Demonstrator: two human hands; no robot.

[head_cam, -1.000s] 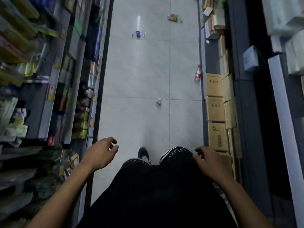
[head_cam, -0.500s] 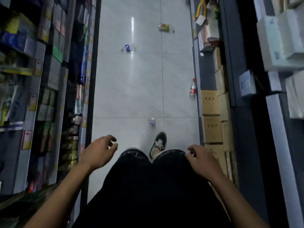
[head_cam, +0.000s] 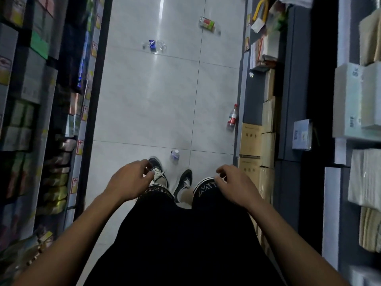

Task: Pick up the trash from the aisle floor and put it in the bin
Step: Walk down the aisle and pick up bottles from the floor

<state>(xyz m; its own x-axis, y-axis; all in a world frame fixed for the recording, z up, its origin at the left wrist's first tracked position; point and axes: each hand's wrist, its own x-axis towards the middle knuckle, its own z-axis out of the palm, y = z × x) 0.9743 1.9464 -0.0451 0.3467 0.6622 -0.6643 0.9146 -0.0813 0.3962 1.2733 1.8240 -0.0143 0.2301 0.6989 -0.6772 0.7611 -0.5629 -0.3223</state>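
I look down a narrow aisle floor (head_cam: 156, 104) of pale tiles, shelving on both sides. My left hand (head_cam: 128, 181) hangs at lower centre-left, fingers (head_cam: 148, 176) loosely curled and holding nothing. My right hand (head_cam: 234, 185) mirrors it at lower centre-right, fingers (head_cam: 220, 180) half bent, also empty, resting near the hem of the black shorts (head_cam: 185, 234). Two dark sneakers (head_cam: 157, 172) show between the hands.

Trash on the floor — four items noted. A small clear bottle (head_cam: 174, 155) lies just ahead of the shoes at centre frame, nearest to me. A bottle with a red label (head_cam: 232, 117) stands at the right edge of the floor, close against stacked cardboard boxes (head_cam: 250, 139). Further up, a blue wrapper on clear plastic (head_cam: 153, 46) lies left of centre. A green and red carton (head_cam: 206, 23) lies near the top, right of centre.

Containers: the cardboard boxes on the right are closed — contents cannot be told. Shelves at left (head_cam: 31, 100) carry packaged goods, blurred. Shelves at right (head_cam: 358, 100) hold pale boxed and wrapped packs.
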